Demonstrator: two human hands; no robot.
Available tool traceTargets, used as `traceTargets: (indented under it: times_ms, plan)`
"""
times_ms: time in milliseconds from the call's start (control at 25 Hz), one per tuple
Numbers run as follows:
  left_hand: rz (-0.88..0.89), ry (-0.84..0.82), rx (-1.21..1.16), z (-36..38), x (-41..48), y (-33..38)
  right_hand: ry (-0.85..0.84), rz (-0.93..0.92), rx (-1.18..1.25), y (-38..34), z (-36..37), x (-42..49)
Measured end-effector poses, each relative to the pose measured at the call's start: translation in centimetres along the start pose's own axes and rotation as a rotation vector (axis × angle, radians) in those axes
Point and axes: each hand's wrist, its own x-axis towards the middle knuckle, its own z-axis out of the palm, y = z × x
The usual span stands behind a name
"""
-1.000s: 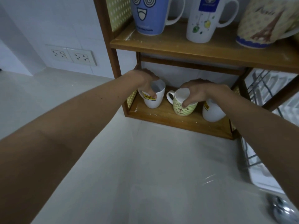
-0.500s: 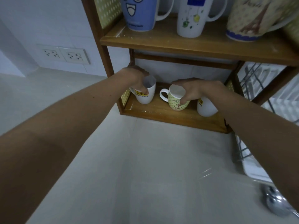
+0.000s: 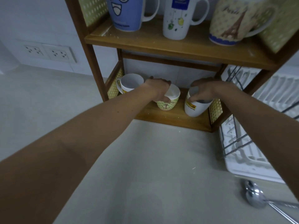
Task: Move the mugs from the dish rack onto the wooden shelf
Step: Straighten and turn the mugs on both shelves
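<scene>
Half a second ago the left hand gripped the rim of the plain white mug with the yellow label at the left end of the lower shelf, and the right hand held the green patterned mug in the middle. Both hands have since shifted one mug to the right. The left hand is now curled over the rim of the pale green ceramic mug with an anchor print, thumb on the near wall and fingers over the far rim, near the centre of the frame. The right hand clasps the top of a second white mug with a yellow and black label, just right of centre, fingers hooked over its rim; that mug leans, and I cannot tell whether its base sits flat on the board. The first white mug with a yellow label stands released and upright at the left end of the lower board of the brown wooden shelf, beside the perforated side panel. Three tall mugs, blue, white and cream with a tower print, stand on the upper board. The white dish rack at the right edge shows no mugs in its visible part, so the transfer looks nearly finished, with only tidying of the lower row left.
</scene>
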Motion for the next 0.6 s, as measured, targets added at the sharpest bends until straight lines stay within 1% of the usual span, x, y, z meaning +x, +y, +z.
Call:
traceTargets:
  times_ms: [80, 200, 240, 320, 400, 600]
  plan:
    - [0.009, 0.020, 0.032, 0.3, 0.1, -0.4, -0.046, -0.083, -0.028, 0.5, -0.4, 0.2]
    - [0.015, -0.028, 0.001, 0.6, 0.3, -0.5, -0.095, -0.165, -0.006, 0.7, 0.0, 0.5]
    - [0.012, -0.035, -0.031, 0.7, 0.4, -0.3, -0.095, -0.156, 0.020, 0.8, 0.2, 0.6]
    - [0.013, -0.013, -0.067, 0.9, 0.5, 0.0, -0.068, -0.063, 0.061, 1.0, 0.5, 0.7]
    - [0.010, 0.012, -0.066, 1.0, 0.6, 0.1, -0.037, 0.019, 0.028, 1.3, 0.9, 0.8]
    - [0.009, 0.037, -0.072, 0.9, 0.5, 0.2, -0.007, 0.029, -0.019, 1.1, 0.7, 0.7]
